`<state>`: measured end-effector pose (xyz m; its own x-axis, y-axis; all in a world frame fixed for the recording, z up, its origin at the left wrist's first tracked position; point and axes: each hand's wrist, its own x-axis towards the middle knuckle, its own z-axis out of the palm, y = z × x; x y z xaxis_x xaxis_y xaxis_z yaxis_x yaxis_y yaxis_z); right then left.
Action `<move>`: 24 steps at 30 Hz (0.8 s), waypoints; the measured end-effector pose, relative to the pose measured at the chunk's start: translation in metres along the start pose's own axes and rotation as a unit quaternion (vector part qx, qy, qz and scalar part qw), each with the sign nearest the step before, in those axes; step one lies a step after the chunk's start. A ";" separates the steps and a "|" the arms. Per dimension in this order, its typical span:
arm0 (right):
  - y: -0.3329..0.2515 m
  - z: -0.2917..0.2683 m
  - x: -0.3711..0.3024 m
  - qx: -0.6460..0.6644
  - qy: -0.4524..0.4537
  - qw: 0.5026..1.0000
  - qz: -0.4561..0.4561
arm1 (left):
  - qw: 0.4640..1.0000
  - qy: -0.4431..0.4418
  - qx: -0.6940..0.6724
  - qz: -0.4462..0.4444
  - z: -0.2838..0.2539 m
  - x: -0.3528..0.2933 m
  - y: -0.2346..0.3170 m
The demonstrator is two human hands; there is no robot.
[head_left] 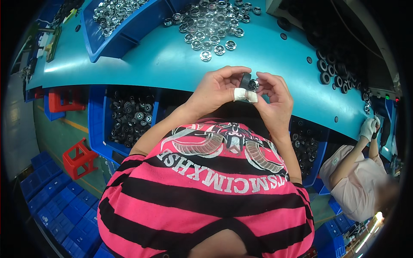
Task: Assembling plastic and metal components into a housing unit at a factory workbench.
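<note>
Close in front of my chest, over the table's near edge, my two hands meet. My left hand (217,89) is closed on a small black rubber tire (245,80), pinched between thumb and fingers. In my right hand (276,96) a small wheel hub (254,84), dark with shiny silver parts, is gripped right against the tire. Whether the hub sits partly inside the tire I cannot tell. White wrapping (246,95) covers both thumb tips. Beyond my hands, a loose pile of shiny chrome hubs (214,39) lies on the blue-green table (159,64).
A blue bin (92,43) of chrome hubs stands back left. Black tires (325,78) lie at right. Below the table, blue bins (99,124) hold dark wheels. Red stools (78,159) stand left. A gloved co-worker (355,185) works at far right.
</note>
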<state>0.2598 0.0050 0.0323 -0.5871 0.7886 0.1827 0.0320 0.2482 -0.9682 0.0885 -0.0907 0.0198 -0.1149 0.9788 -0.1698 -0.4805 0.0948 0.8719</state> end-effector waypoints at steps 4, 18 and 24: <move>0.000 -0.001 0.001 0.081 -0.011 0.997 -0.001 | 0.999 -0.015 -0.035 -0.004 -0.003 -0.001 -0.003; -0.023 -0.006 0.004 -0.267 -0.042 0.953 -0.136 | 0.999 -0.014 -0.028 0.010 0.003 -0.005 -0.010; -0.026 -0.001 0.001 -0.228 -0.027 0.969 -0.093 | 0.999 -0.017 0.008 0.051 0.007 -0.005 -0.014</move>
<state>0.2589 0.0004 0.0576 -0.6576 0.6794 0.3257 0.2690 0.6155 -0.7408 0.1020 -0.0954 0.0112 -0.1320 0.9892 -0.0640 -0.4542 -0.0030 0.8909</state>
